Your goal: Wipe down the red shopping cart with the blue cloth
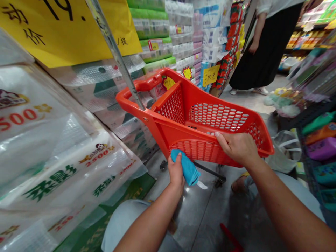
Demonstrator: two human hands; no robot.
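Cart (pixel 187 131) by the rim, cloth (pixel 187 167) low at its side

Largest are the wrapped packs (pixel 78 136), piled left of the cart and rising behind it. The cart itself stands before us on casters (pixel 219 181), its basket of red, apparently plastic mesh. We judge it stiff and fairly light, likely to roll or swivel at a small push, and smooth enough to slide under a loose grip. Its handle (pixel 149 84) looks the best hold for steering; for steadying, the thick rim should serve better than the thin mesh.

A white bag (pixel 285 150) sits past the cart's right end.

Our right hand (pixel 243 148) is closed over the cart's near rim, thumb showing; its other fingers are mostly hidden, so we cannot tell how firm the hold is. Our left hand (pixel 176 169) has the blue cloth squeezed between thumb and fingers, just below the cart's near side; whether the cloth touches it, we cannot tell.

Folded into a wad, the cloth should be soft, nearly weightless and hard to harm. We would take it mid-wad, so the folds stay together. Smallest, a white tab (pixel 202 185) pokes from its lower end.
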